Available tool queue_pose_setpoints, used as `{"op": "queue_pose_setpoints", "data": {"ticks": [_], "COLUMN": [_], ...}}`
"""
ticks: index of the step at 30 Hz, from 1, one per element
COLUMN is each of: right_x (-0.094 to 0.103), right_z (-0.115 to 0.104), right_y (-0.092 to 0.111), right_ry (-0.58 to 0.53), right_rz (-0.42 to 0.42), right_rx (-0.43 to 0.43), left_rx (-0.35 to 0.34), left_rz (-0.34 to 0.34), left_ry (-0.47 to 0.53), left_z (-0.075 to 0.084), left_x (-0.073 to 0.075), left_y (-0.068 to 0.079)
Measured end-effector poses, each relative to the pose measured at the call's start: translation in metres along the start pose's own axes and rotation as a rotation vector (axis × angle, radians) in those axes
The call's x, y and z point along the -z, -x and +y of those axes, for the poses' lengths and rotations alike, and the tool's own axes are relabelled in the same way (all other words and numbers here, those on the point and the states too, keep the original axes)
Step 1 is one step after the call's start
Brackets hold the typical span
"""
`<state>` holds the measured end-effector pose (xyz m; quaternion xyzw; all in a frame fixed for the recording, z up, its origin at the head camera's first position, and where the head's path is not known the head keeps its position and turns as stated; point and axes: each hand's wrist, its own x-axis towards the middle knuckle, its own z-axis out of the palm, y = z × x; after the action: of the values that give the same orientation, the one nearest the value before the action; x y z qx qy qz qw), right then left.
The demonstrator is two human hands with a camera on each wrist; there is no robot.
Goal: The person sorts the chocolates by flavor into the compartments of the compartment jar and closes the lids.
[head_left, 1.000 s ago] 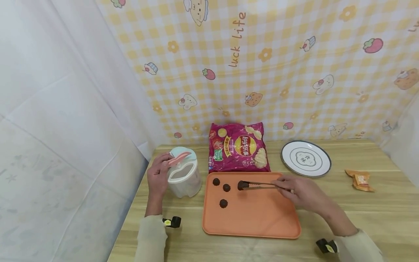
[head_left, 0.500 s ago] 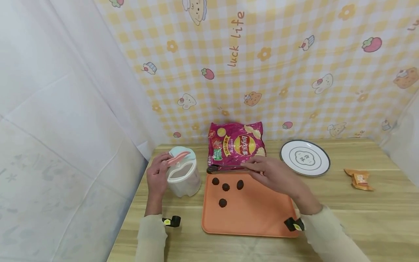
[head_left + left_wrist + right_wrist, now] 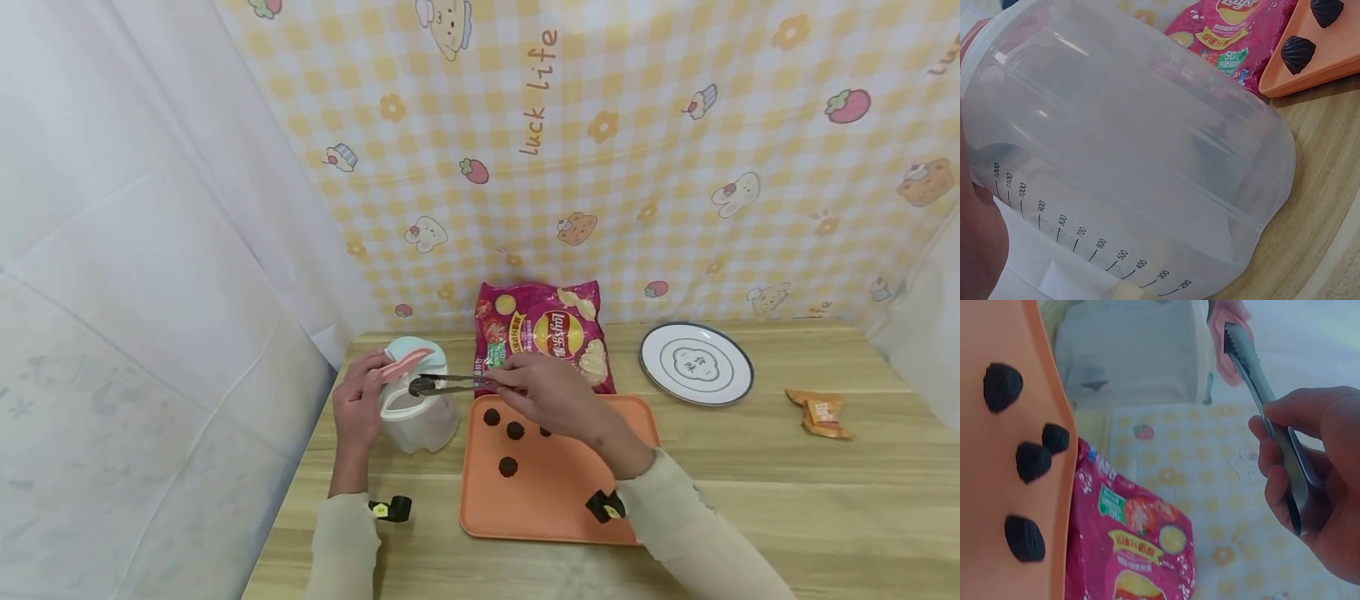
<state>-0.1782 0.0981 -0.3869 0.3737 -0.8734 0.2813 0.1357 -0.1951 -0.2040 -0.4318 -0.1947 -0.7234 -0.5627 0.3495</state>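
Observation:
My left hand (image 3: 356, 407) grips the pink handle (image 3: 407, 364) at the top of a clear plastic storage jar (image 3: 422, 425). The jar has measuring marks on its side, and its pale blue flap (image 3: 412, 345) is raised. My right hand (image 3: 546, 393) holds metal tongs (image 3: 1259, 378), their tips above the jar's opening. A dark lump (image 3: 422, 386) shows at those tips in the head view; whether it is a piece between them is unclear in the right wrist view. Several dark ridged chocolate-like pieces (image 3: 507, 467) lie on the orange tray (image 3: 551, 508). One is partly hidden by my right hand.
A magenta bag of Lay's chips (image 3: 536, 321) lies behind the tray. A white plate (image 3: 678, 387) with a dark rim sits to the right, and an orange wrapped snack (image 3: 821, 412) is farther right. A checked cloth (image 3: 600, 183) hangs behind the table.
My right hand has carried the tongs from over the tray leftward, past the chip bag, to the jar's opening. My left hand has stayed on the jar's handle.

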Motion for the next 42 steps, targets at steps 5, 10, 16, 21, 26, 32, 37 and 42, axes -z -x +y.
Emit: {"op": "queue_pose_setpoints", "data": {"ticks": [5,10,16,21,26,32,37,42], "right_x": [-0.012,-0.017,-0.019,-0.018,-0.018,-0.016,-0.010,-0.002], "right_z": [-0.011,-0.018,-0.020,-0.019,-0.018,-0.015,-0.013,-0.003], "right_y": [-0.006,-0.007,-0.006,-0.006,-0.005,-0.001,0.007,0.022], "right_ry": [-0.002,0.017,0.008,0.009,-0.006,0.003,0.009,-0.013], "right_rz": [-0.023,-0.049,-0.047,-0.054,-0.056,-0.048,-0.024,0.014], "right_rx": [-0.024,-0.052,-0.056,-0.054,-0.049,-0.047,-0.086,-0.111], "left_rx": [-0.010,-0.043,-0.041,-0.042,-0.050,-0.044,-0.034,-0.050], "left_rz": [-0.001,0.001,-0.002,0.002,0.008,0.004,0.004,0.003], "left_ry": [0.011,0.033,0.051,0.039,0.049,0.056,0.043,0.058], "left_z": [-0.024,-0.038,-0.040,-0.037,-0.022,-0.001,0.003,-0.006], "left_x": [0.003,0.005,0.006,0.004,0.001,0.000,0.000,0.000], "left_y": [0.003,0.005,0.005,0.004,0.002,-0.001,-0.002,0.000]}}
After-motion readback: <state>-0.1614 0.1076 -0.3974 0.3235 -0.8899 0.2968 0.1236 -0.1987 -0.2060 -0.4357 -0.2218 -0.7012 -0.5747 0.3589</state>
